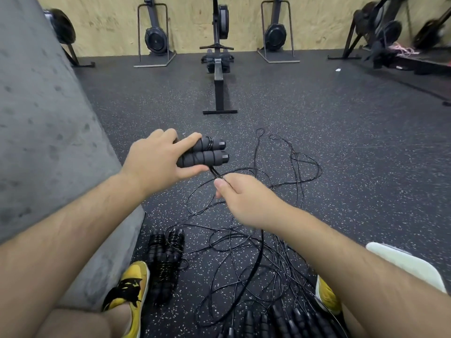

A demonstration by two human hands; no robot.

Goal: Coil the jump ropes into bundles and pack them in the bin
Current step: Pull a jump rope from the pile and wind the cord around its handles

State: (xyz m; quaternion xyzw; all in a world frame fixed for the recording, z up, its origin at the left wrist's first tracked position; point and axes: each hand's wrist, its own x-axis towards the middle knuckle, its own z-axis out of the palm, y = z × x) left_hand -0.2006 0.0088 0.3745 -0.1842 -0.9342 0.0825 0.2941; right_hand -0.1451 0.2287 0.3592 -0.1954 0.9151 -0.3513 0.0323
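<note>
A grey concrete wall (48,113) fills the left edge and runs down to the speckled black rubber floor (341,142). Just right of it, the left hand (156,159) grips a pair of black foam handles (203,153). The handles lie side by side and point right, with the fingers curled over the top one and the thumb under the lower one. Several turns of thin black cord (216,172) are wound around both handles. The cord leaves the bundle beneath the thumb and runs a short way down to the right hand (244,198), which pinches it between thumb and forefinger. The two hands are close but not touching, held in the air above the floor.

Below the left forearm, wound bundles (166,259) of rope lie on the floor beside a yellow left shoe (133,289). Between the feet and out ahead, loose cords (288,167) sprawl in tangled loops. More black handles (280,320) lie in a cluster at the bottom edge, next to the yellow right shoe (327,296). A white rounded object (405,264) shows behind the right forearm; I cannot tell what it is.

Farther back, a rowing machine (219,69) stands in the centre, facing the plywood wall (190,25).
</note>
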